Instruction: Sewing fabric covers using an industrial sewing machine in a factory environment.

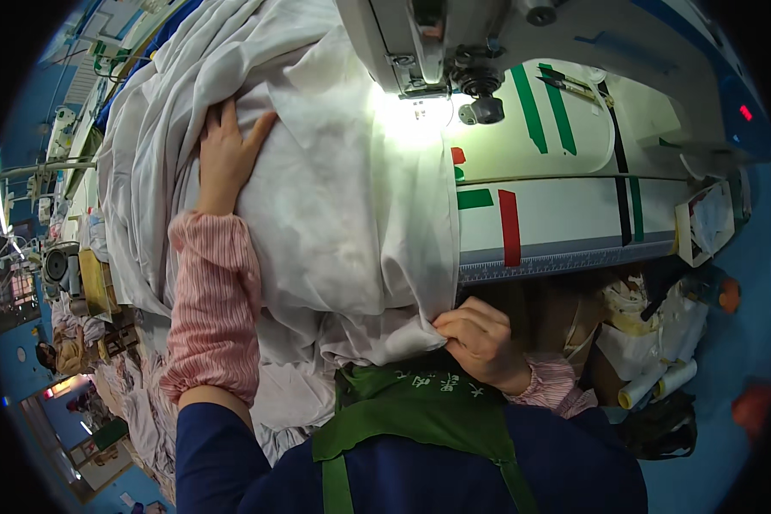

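Observation:
White fabric (317,188) covers the left half of the sewing table and hangs over its front edge towards me. My left hand (229,154) lies flat on it at the far left, thumb and fingers spread. Close to my body, my right hand (478,337) pinches the fabric's right edge at a corner, just off the table's front. The sewing machine (574,51) stands over the far side of the cloth. Its lamp glares so brightly around the needle area (418,111) that the needle and presser foot cannot be made out.
A ruler strip (565,260) runs along the table's front edge, with green and red tape (509,227) beside it. Thread snips (568,86) lie under the machine arm. Thread cones (651,385) and bags are at the lower right. More cloth (137,403) is piled at the left.

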Available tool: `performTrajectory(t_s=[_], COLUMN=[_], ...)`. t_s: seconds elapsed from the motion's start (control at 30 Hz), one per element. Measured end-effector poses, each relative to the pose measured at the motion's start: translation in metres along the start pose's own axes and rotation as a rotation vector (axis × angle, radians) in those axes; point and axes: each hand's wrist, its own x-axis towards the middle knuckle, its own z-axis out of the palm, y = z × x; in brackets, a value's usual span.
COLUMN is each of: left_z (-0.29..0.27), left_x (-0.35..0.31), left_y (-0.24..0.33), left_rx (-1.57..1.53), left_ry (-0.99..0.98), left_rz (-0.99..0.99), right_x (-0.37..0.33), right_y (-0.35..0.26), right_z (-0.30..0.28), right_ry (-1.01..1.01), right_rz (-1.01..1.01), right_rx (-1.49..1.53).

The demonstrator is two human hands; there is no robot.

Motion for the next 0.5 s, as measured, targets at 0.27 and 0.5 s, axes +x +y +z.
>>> performTrajectory(t_s=[0.27, 0.5], left_z=[0.014, 0.053], left_x=[0.046, 0.094], left_y=[-0.007, -0.05], left_rx=[-0.01, -0.026], left_ry=[-0.025, -0.034], left_rz=[-0.036, 0.048], right_x=[0.045, 0.087], right_y=[-0.006, 0.001], right_z=[-0.008, -0.017], right_ry=[0.026, -0.012], right_rz=[-0.085, -0.017], right_rx=[-0.144, -0.252])
